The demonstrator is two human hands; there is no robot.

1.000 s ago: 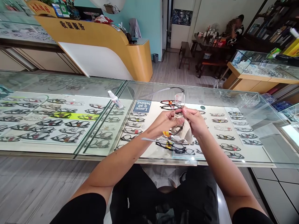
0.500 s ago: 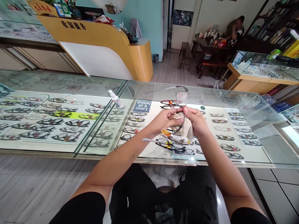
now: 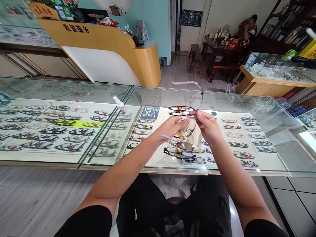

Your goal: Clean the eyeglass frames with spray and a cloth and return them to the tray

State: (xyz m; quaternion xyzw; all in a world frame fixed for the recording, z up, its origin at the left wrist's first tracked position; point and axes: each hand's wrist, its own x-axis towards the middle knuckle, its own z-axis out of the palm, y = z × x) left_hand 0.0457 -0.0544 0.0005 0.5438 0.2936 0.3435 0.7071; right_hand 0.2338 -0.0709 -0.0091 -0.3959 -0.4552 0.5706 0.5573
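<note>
A pair of eyeglasses (image 3: pixel 197 101) is held up on its side over the glass counter, one lens above my hands and the temples pointing left. My left hand (image 3: pixel 172 127) is closed on a beige cleaning cloth (image 3: pixel 194 137), thumb pressed against it at the lower lens. The cloth hangs down between my hands and hides part of that lens. My right hand (image 3: pixel 209 126) pinches the eyeglasses near the bridge with thumb and fingertips. Beneath, black-framed glasses (image 3: pixel 177 153) and a red-and-black pair (image 3: pixel 179 108) lie at the counter.
A white spray bottle (image 3: pixel 121 106) stands on the counter to the left. Rows of display glasses (image 3: pixel 238 144) fill the glass case (image 3: pixel 269 172) on both sides. Beyond are a wooden cashier desk (image 3: pixel 148 62), a bench (image 3: pixel 196 56) and a seated person (image 3: pixel 248 29).
The eyeglasses have turned between my hands; the upper temple now swings out higher and farther left. My left thumb has shifted on the cloth.
</note>
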